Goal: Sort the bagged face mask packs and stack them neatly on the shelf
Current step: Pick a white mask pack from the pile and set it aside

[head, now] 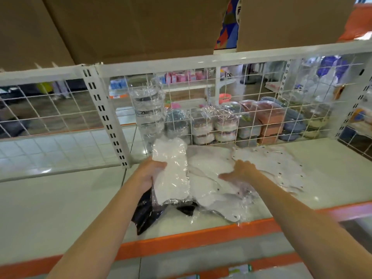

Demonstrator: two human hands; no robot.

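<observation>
My left hand (150,174) grips a clear bag of white face masks (171,170), held upright over the white shelf (60,198). Below it lie dark mask packs (147,210) near the shelf's front. More bagged white mask packs (209,178) lie flat in the middle of the shelf, and a sheet of white packs with small black dots (271,164) spreads to the right. My right hand (239,171) rests with straight fingers on those flat packs.
A white wire grid (231,109) backs the shelf, with wrapped stacked goods (149,111) behind it. A slotted upright post (104,117) stands at left. The shelf's orange front edge (191,236) runs below. Cardboard boxes (120,27) sit on the shelf above.
</observation>
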